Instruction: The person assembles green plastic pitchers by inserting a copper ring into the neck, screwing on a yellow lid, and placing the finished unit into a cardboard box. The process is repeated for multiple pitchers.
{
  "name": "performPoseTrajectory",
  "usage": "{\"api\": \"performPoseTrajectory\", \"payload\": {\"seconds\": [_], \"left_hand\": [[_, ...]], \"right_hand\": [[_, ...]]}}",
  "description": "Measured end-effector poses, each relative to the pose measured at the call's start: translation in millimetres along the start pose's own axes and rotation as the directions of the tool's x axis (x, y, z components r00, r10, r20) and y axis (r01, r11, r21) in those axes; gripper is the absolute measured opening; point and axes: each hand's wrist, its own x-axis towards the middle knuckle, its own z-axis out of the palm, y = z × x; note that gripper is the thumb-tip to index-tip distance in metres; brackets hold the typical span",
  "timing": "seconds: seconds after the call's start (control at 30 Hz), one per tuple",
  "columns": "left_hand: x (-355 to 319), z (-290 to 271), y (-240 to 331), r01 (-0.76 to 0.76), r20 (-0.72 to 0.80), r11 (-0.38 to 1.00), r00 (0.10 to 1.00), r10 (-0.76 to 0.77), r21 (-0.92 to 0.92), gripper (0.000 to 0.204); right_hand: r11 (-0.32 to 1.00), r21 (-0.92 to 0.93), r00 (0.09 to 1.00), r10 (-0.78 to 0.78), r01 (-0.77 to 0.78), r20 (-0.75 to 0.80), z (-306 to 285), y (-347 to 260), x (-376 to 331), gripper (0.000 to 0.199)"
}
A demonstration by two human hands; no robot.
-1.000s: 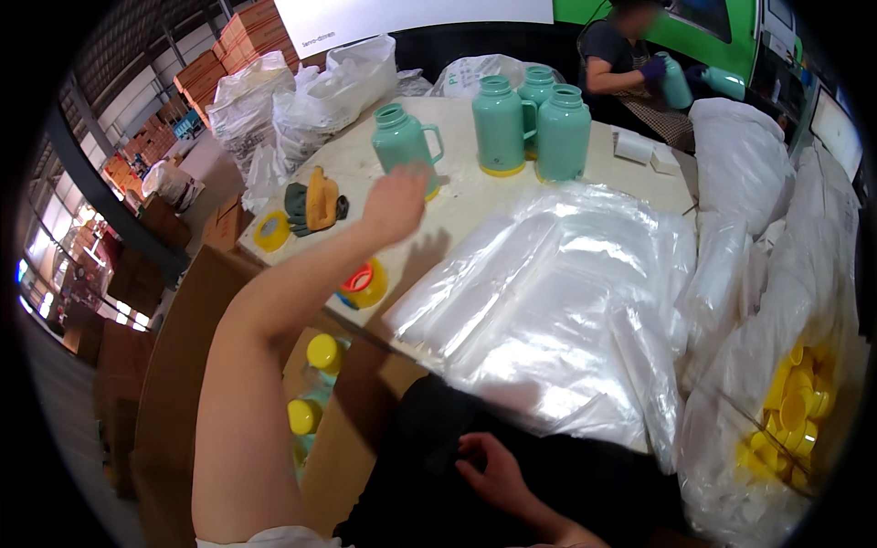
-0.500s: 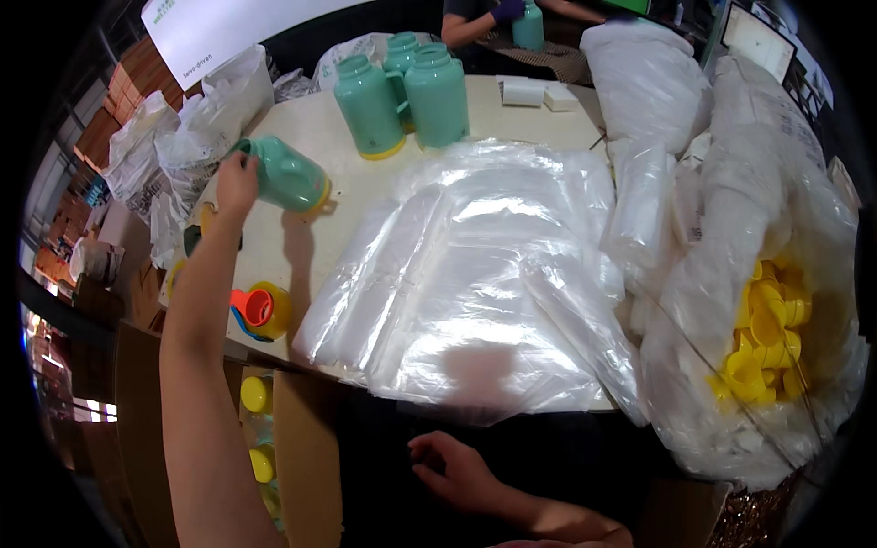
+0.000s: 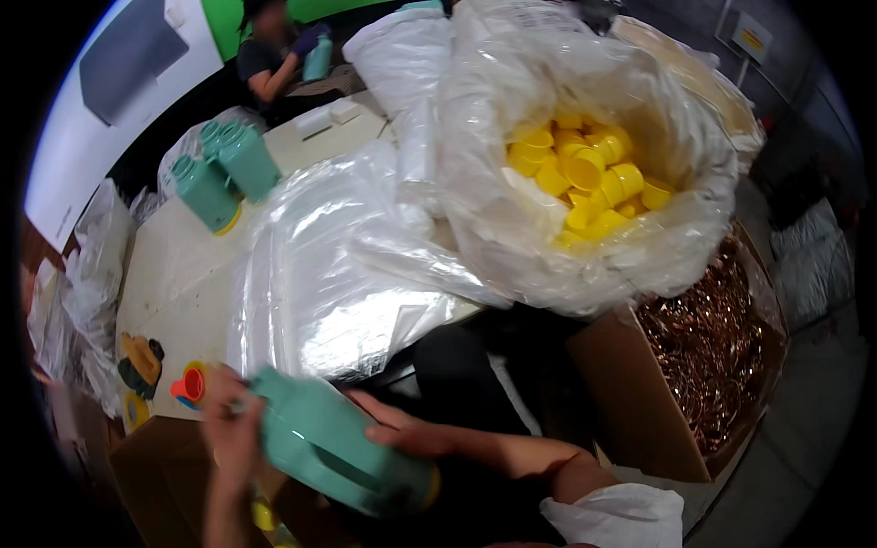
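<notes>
A teal vacuum jug [image 3: 306, 441] with a side handle and a yellow base lies tilted in front of me, its mouth end toward the left. My left hand [image 3: 230, 422], somewhat blurred, grips it at the mouth end. My right hand [image 3: 402, 427] holds the body from the far side, its thumb on top. Beyond, at the back left of the table, stand several more teal jugs [image 3: 208, 194]. Clear plastic bags [image 3: 320, 265] lie in a flat stack across the table [image 3: 178, 265].
A big clear bag of yellow cups [image 3: 585, 173] stands at right, above a carton of copper-coloured ties [image 3: 708, 356]. An orange-red cup [image 3: 189, 385] sits at the table's left edge near an open carton [image 3: 155, 461]. Across the table a person [image 3: 279, 73] holds another teal jug.
My left hand has brought the jug from the table's left side toward my body. The right hand, free before, now holds it too. The view has swung right.
</notes>
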Motion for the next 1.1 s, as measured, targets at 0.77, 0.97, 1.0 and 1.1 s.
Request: {"api": "performPoseTrajectory", "payload": {"seconds": [0.77,0.97,1.0,1.1], "left_hand": [[-45.5,127.2,-81.2,0.593,0.478,0.569,0.802,-0.357,-0.57,0.061],[-40.3,134.0,-64.7,0.583,0.459,0.64,0.805,-0.375,-0.5,0.061],[-41.3,136.7,-59.7,0.58,0.453,0.645,0.808,-0.378,-0.497,0.061],[-46.5,137.9,-55.5,0.568,0.428,0.629,0.82,-0.38,-0.53,0.06]], "right_hand": [[0.604,-0.364,-0.062,-0.567,-0.709,-0.821,-162.0,-184.8,-421.5,0.009],[0.449,-0.398,0.254,-0.348,-0.8,-0.903,-189.6,-161.8,-371.5,0.023],[0.346,-0.316,0.231,-0.265,-0.884,-0.936,-181.1,-166.5,-359.0,0.024],[0.24,-0.399,0.333,-0.274,-0.885,-0.902,-184.7,-158.7,-358.6,0.018]]}}
